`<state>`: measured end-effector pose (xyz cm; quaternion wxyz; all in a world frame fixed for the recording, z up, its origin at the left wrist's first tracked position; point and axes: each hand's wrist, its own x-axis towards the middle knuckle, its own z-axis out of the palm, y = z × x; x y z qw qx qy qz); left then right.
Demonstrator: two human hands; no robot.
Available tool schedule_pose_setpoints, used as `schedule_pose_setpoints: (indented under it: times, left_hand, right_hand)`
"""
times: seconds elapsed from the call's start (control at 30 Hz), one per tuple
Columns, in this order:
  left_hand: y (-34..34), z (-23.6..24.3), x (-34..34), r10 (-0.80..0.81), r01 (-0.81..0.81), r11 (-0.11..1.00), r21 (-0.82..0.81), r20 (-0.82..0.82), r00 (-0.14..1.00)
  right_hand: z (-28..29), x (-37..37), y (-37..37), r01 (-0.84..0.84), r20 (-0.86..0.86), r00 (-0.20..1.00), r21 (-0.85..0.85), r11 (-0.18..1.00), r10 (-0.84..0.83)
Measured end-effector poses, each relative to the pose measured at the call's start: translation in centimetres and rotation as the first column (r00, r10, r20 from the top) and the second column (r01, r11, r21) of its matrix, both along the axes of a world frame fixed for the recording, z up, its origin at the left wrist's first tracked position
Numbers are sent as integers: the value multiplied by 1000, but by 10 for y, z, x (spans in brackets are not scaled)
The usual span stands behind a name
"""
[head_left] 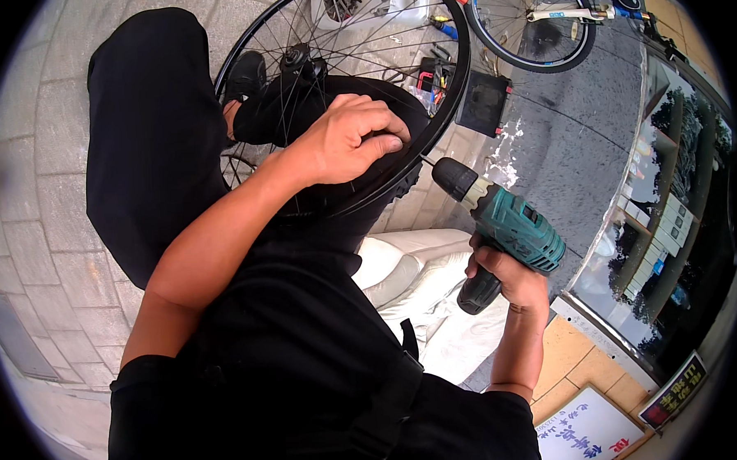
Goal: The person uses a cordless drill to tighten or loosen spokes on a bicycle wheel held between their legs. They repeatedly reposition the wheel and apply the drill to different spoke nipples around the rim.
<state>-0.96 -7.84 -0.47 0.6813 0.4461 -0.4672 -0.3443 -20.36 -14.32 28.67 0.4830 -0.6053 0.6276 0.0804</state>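
A spoked bicycle wheel with a black rim lies across my lap. My left hand is inside the rim among the spokes, its fingers curled and the thumb pressed to them. What they pinch is too small to make out. A green and black cordless drill is in my right hand, the fingers wrapped round its grip. The drill's thin bit points at the outer side of the rim and meets or nearly meets it, close to my left hand. The wheel's black hub shows beyond my left wrist.
Beyond the wheel are a translucent bin of parts, a black tray and loose hand tools on the pavement. A bicycle stands far right. A glass display window runs along the right, with a white sign board below.
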Motion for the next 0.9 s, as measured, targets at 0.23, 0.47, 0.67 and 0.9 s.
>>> schedule_pose_setpoints:
  times: [0.23,0.47,0.67,0.9]
  left_hand:
    - [-5,-11,-5,23,-24,1000,-15,-79,997]
    - [-4,-11,-7,13,-11,1000,23,-109,994]
    - [-5,-9,-10,17,-12,999,43,-126,992]
    - [-4,-8,-13,45,-40,998,41,-141,989]
  right_hand:
    - [-5,-4,1,36,9,999,-25,999,-35]
    - [-7,-7,-1,16,17,1000,-31,999,-16]
    - [-6,-3,-4,38,-12,999,-41,998,-39]
    - [-10,-3,-3,68,-7,998,-35,997,-68]
